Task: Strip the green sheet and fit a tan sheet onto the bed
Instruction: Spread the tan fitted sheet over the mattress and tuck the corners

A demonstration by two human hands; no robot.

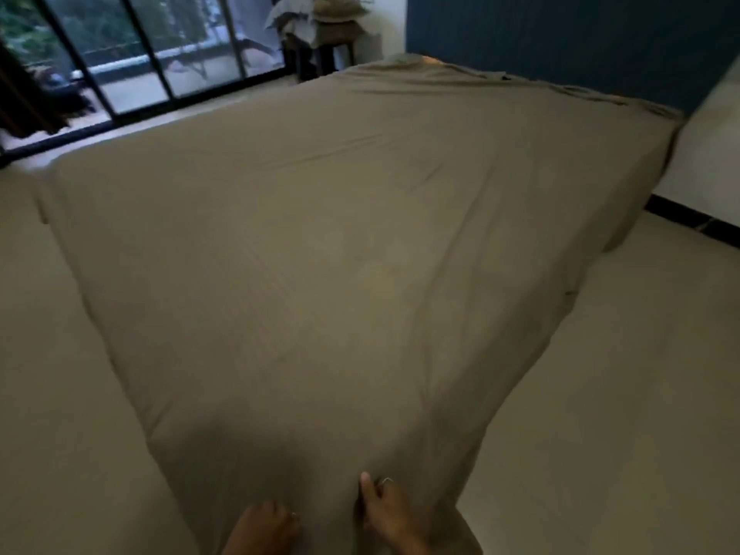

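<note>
Tan sheet [320, 242]: matte woven fabric with a faint fine stripe, spread over the whole bed [624, 210], a broad rectangular slab running from 6 o'clock to 1 o'clock. The surface is mostly flat, with long shallow creases fanning out from the near corner. At the far edge, 1 o'clock, the cloth is bunched into soft ridges against the blue ribbed wall panel [560, 38].

Floor [620, 394]: pale and smooth, on both sides of the bed, at 3 and 9 o'clock.

Glazed doors [132, 54]: dark straight frames at 11 o'clock, with greenery blurred behind the glass.

Small dark stand [320, 54]: at 12 o'clock, loaded with crumpled cloth and folded tan items; detail too blurred to tell.

Right hand [390, 514]: at 6 o'clock on the sheet's near corner, thumb extended along the fabric, remaining fingers bent and gathering a fold of cloth. A thin ring shows on one finger.

Left hand [262, 528]: at 6 o'clock just beside the right, fingers curled downward into the sheet at the corner edge; the fingertips are buried in the fabric, and it appears to grip the cloth.
</note>
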